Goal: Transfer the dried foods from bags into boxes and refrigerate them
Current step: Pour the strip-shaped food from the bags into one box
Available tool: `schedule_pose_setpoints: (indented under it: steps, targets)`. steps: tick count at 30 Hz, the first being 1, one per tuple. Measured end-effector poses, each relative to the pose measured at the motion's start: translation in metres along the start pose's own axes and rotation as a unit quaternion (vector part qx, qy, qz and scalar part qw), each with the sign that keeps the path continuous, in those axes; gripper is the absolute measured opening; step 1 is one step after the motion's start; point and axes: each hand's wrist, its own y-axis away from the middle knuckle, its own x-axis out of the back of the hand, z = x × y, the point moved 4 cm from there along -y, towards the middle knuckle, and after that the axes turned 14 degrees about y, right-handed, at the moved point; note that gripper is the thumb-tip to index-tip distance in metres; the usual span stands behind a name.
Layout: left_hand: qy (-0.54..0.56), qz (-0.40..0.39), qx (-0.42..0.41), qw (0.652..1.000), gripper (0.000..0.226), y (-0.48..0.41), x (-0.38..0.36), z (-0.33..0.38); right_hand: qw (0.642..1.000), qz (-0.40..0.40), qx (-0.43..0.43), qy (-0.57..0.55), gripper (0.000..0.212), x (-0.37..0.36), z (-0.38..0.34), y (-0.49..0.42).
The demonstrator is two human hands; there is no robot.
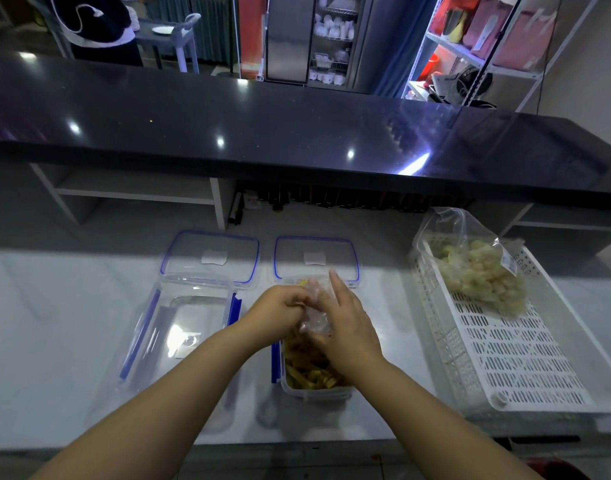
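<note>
A clear plastic box [314, 393] with blue clips stands on the white counter, holding yellow dried strips [307, 370]. Above it both my hands hold a crumpled clear plastic bag [314, 320]. My left hand [280, 306] pinches the bag's left side. My right hand [345, 323] grips its right side with the fingers spread. To the left stands an empty clear box [179, 337]. Two clear lids with blue rims lie behind the boxes, the left lid [210, 256] and the right lid [316, 258]. A second bag of pale dried pieces [477, 268] rests in a white basket.
The white slatted basket [505, 351] takes up the right of the counter. A black glossy raised counter [262, 126] runs across behind, with open shelves under it. A person in dark clothes [100, 26] stands at the far left back.
</note>
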Motion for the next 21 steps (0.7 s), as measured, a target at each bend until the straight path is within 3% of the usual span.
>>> schedule_pose_setpoints:
  steps: [2,5,9,16,21]
  targets:
    - [0.080,0.082,0.015,0.993,0.037,0.004,0.010,-0.007,1.000,0.000,-0.011,-0.009,0.058,-0.002,0.002,0.001]
    - [0.085,0.175,-0.010,0.981,0.033,0.010,0.017,-0.014,0.999,0.010,-0.026,-0.032,0.048,-0.004,0.004,0.002]
    - [0.071,0.168,-0.011,0.983,0.024,0.012,0.014,-0.021,0.995,0.040,-0.038,-0.078,0.035,0.000,0.007,0.002]
    - [0.054,0.126,-0.037,0.990,0.034,0.016,0.013,-0.018,0.955,0.075,-0.106,-0.268,0.023,0.032,0.010,-0.011]
    - [0.108,0.083,-0.024,0.990,0.043,0.015,0.008,-0.024,0.934,0.086,-0.128,-0.321,0.026,0.038,0.012,-0.019]
